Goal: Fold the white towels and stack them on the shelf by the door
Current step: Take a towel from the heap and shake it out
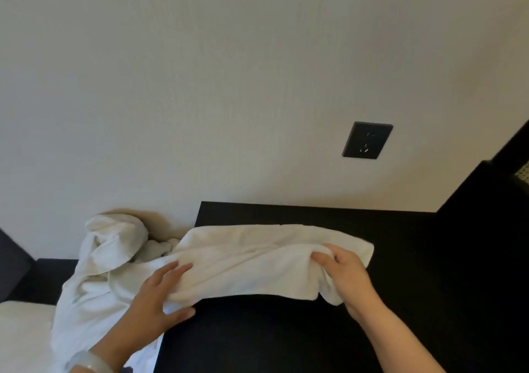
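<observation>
Towel (257, 258): white, folded into a long band, lying crosswise on the far-left part of a black tabletop (315, 338). Its near edge is lifted a little off the surface, and its left end reaches past the table's left edge. The right end sits on the black top, short of the right side.

Left hand (160, 295): at the towel's left end. Fingers (177, 269) are straight and slightly spread, lying on top of the cloth. The thumb is tucked under the near edge, so the end is pinched between thumb and fingers. A pale band (88, 362) circles the wrist.

Right hand (343, 269): at the towel's right end. Fingers are curled into the cloth, gripping a bunched fold; a loose corner hangs below the hand. The fingertips are buried in the fabric and cannot be seen.

Heap of white cloth (108, 258): crumpled, just left of the table, touching the towel's left end, and trailing down towards the camera. Cannot tell how many pieces.

Beyond: a white cushion or bedding (20, 329) at lower left, with a dark panel (14, 264) above it. A cream wall (200, 86) stands behind the table, with a black socket (367, 140) above the table's right half. Dark furniture (486, 229) rises on the right.
</observation>
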`<state>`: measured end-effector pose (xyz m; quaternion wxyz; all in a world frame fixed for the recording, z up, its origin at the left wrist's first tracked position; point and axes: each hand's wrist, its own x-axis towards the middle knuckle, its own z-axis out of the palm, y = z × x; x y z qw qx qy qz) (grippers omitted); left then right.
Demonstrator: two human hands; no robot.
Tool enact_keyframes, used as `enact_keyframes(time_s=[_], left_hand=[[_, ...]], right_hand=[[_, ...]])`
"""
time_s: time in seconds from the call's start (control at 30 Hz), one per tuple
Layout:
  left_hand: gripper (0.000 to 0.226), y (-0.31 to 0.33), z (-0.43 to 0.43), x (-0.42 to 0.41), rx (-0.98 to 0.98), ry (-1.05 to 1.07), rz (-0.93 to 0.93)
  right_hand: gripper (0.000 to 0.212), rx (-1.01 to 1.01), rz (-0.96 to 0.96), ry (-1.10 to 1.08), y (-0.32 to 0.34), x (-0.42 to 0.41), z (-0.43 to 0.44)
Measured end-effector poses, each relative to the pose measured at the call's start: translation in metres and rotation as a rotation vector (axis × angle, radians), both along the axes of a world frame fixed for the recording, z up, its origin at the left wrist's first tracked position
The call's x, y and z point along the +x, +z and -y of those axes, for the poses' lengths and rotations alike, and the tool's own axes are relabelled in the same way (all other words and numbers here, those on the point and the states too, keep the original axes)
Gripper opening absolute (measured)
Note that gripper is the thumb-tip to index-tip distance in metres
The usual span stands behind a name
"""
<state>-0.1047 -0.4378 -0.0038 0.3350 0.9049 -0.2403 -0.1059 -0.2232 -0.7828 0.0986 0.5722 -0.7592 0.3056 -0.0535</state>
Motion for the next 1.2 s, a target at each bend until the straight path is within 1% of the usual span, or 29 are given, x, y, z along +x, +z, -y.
enact_keyframes(time_s=[0.03, 0.07, 0.13, 0.17, 0.23, 0.27, 0.3, 0.33, 0.37, 0.4, 0.43, 0.47, 0.5, 0.53, 0.57, 0.6, 0.63, 0.67, 0.7, 0.73, 0.8, 0.87, 0.97, 1.07, 1.13, 1.2], left_hand=[[0.075, 0.003, 0.008, -0.005, 0.019, 0.043, 0.043], [0.068, 0.001, 0.008, -0.004, 0.035, 0.095, 0.071], [0.042, 0.01, 0.01, 0.001, 0.096, 0.207, 0.104], [0.035, 0.019, 0.018, 0.005, 0.122, 0.231, 0.153], [0.031, 0.047, 0.049, 0.013, 0.104, 0.236, 0.27], [0.024, 0.068, 0.072, 0.014, 0.06, 0.204, 0.343], [0.012, 0.091, 0.095, 0.014, 0.017, 0.173, 0.396], [0.009, 0.113, 0.117, 0.014, -0.032, 0.145, 0.436], [0.022, 0.135, 0.14, 0.011, -0.077, 0.13, 0.459], [0.031, 0.153, 0.161, 0.007, -0.122, 0.116, 0.489], [0.034, 0.169, 0.183, 0.001, -0.163, 0.11, 0.523], [0.036, 0.181, 0.205, -0.007, -0.211, 0.086, 0.542], [0.039, 0.188, 0.228, -0.013, -0.239, 0.044, 0.551], [0.042, 0.192, 0.252, -0.02, -0.242, -0.026, 0.565], [0.045, 0.189, 0.274, -0.025, -0.199, -0.106, 0.587], [0.046, 0.179, 0.294, -0.029, -0.104, -0.178, 0.602], [0.045, 0.165, 0.311, -0.032, 0.029, -0.228, 0.563], [0.046, 0.147, 0.321, -0.034, 0.172, -0.245, 0.488], [0.052, 0.127, 0.326, -0.036, 0.298, -0.254, 0.404], [0.061, 0.109, 0.324, -0.038, 0.38, -0.263, 0.323], [0.079, 0.079, 0.308, -0.041, 0.433, -0.258, 0.222], [0.088, 0.057, 0.283, -0.04, 0.438, -0.207, 0.174], [0.088, 0.036, 0.234, -0.034, 0.515, -0.074, 0.112], [0.1, 0.024, 0.188, -0.032, 0.547, 0.036, 0.123], [0.099, 0.021, 0.163, -0.03, 0.575, 0.1, 0.155], [0.087, 0.023, 0.149, -0.029, 0.566, 0.152, 0.177]], right_hand=[[0.018, 0.042, 0.034, -0.015, 0.011, 0.0, 0.012], [0.019, 0.086, 0.073, -0.039, 0.017, 0.001, 0.018], [0.017, 0.135, 0.159, -0.083, 0.032, 0.002, 0.03], [0.016, 0.17, 0.207, -0.106, 0.042, -0.001, 0.04], [0.012, 0.255, 0.311, -0.195, 0.06, -0.005, 0.072], [0.01, 0.274, 0.363, -0.249, 0.07, -0.008, 0.092], [0.01, 0.273, 0.416, -0.304, 0.079, -0.01, 0.11], [0.011, 0.254, 0.474, -0.354, 0.088, -0.013, 0.127], [0.012, 0.195, 0.525, -0.399, 0.095, -0.018, 0.144], [0.011, 0.075, 0.545, -0.439, 0.099, -0.023, 0.161], [0.011, -0.097, 0.516, -0.457, 0.103, -0.029, 0.176], [0.015, -0.273, 0.435, -0.437, 0.104, -0.032, 0.191], [0.023, -0.421, 0.316, -0.373, 0.102, -0.035, 0.201], [0.033, -0.549, 0.188, -0.25, 0.099, -0.035, 0.207], [0.046, -0.679, 0.096, -0.09, 0.091, -0.034, 0.208], [0.063, -0.805, 0.031, 0.088, 0.08, -0.032, 0.204], [0.082, -0.894, -0.029, 0.267, 0.067, -0.028, 0.197], [0.098, -0.928, -0.078, 0.423, 0.055, -0.025, 0.186], [0.106, -0.916, -0.127, 0.547, 0.04, -0.022, 0.174], [0.109, -0.897, -0.162, 0.637, 0.024, -0.02, 0.163], [0.112, -0.928, -0.199, 0.716, -0.006, -0.014, 0.146], [0.112, -1.003, -0.231, 0.716, -0.031, -0.002, 0.142], [0.099, -1.139, -0.253, 0.675, -0.052, 0.018, 0.141], [0.088, -1.299, -0.212, 0.621, -0.062, 0.029, 0.144], [0.087, -1.334, -0.184, 0.585, -0.068, 0.029, 0.151], [0.086, -1.384, -0.116, 0.532, -0.075, 0.023, 0.167]])
